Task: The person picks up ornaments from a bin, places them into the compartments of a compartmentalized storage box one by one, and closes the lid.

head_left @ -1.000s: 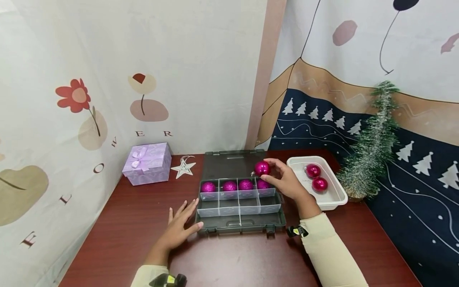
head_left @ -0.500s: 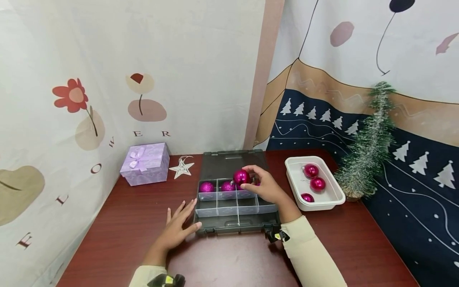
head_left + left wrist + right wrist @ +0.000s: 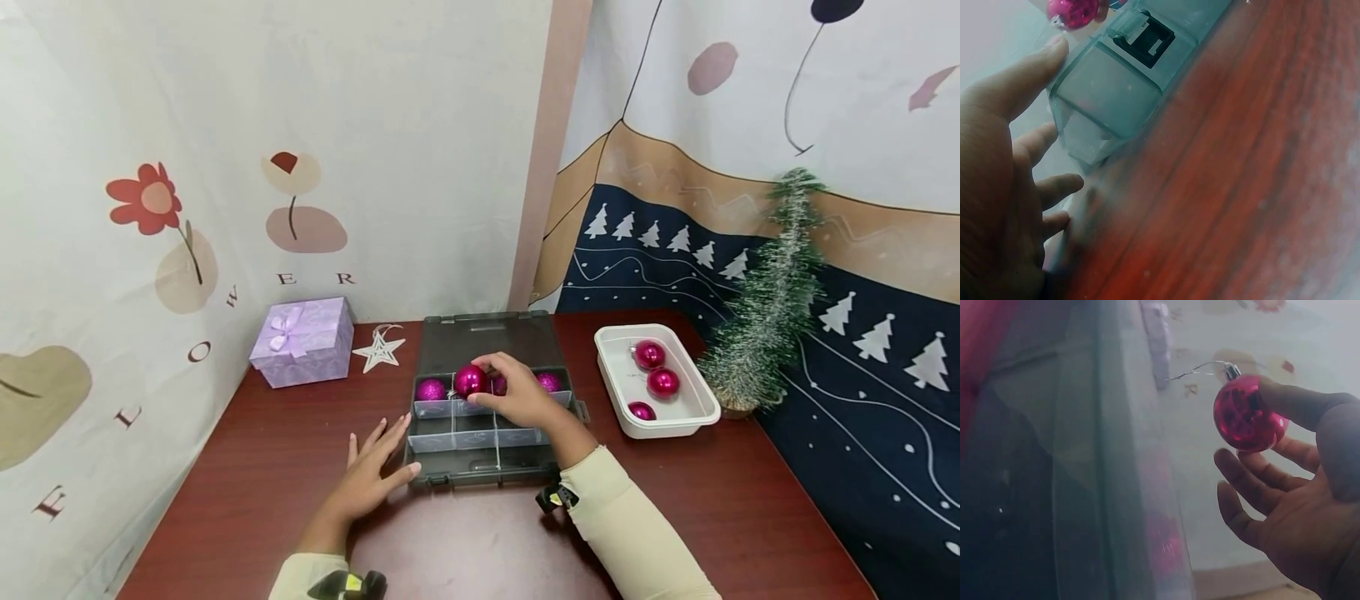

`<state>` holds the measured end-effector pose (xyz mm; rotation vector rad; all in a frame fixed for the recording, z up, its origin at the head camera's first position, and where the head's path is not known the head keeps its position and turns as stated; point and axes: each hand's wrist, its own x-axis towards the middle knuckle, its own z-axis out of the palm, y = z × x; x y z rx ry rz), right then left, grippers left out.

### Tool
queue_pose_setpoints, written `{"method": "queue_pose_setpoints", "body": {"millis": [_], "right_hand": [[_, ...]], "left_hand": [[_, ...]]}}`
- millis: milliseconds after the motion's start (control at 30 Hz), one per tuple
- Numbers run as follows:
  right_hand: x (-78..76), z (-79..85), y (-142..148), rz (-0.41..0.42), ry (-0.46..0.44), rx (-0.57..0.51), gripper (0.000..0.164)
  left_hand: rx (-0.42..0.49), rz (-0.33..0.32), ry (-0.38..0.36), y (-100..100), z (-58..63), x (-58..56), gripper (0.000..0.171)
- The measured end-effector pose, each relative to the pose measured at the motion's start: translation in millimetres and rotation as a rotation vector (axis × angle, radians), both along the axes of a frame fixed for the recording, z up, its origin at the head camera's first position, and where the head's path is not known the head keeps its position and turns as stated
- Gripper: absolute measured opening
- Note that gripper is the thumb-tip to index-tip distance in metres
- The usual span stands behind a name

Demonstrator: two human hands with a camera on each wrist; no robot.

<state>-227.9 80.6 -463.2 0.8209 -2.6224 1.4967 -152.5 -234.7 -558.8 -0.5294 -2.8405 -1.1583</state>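
A shiny pink bauble [image 3: 470,380] is hovering over the divided box's [image 3: 450,460] back row, the right hand [image 3: 521,396] pinching its round body, apparently to leave the wire loop free. Glitter baubles [image 3: 431,390] are sitting in that row, the dividers probably stopping them rolling. The left hand [image 3: 366,483], fingers extended, is resting against the box's left edge, seemingly steadying it. Right of the box, a white tray [image 3: 667,430] is containing three more shiny baubles [image 3: 663,383].

We're in some dressed-up corner, home or studio, can't tell: printed fabric backdrops [image 3: 420,150], reddish wood-grain table [image 3: 457,550], little tinsel tree [image 3: 772,308].
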Motion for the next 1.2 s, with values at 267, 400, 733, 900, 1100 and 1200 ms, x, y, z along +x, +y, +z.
{"method": "queue_pose_setpoints", "body": {"millis": [267,400,733,900,1100,1200], "right_hand": [[3.0,-4.4,-25,-0.004,0.022,0.141,0.052],[4.8,-7.9,-35,0.003,0.008,0.186,0.055],[7.6,-13.8,-56,0.003,0.019,0.351,0.056],[7.2,-18.4,-62,0.018,0.044,0.382,0.055],[9.2,-18.2,-66,0.033,0.050,0.420,0.053],[10.3,-18.1,-66,0.037,0.044,0.431,0.052]], "left_hand": [[-0.010,0.005,-0.013,-1,-0.2,-0.1,0.084],[-0.011,0.005,-0.015,-1,-1.0,-0.4,0.084],[-0.011,0.007,-0.020,-2,-1.3,-0.8,0.084],[-0.009,0.005,-0.027,-2,-1.0,-1.0,0.084],[-0.015,0.002,-0.020,-1,-1.0,-1.2,0.084],[-0.018,0.003,-0.016,-1,-0.9,-0.9,0.084]]}}
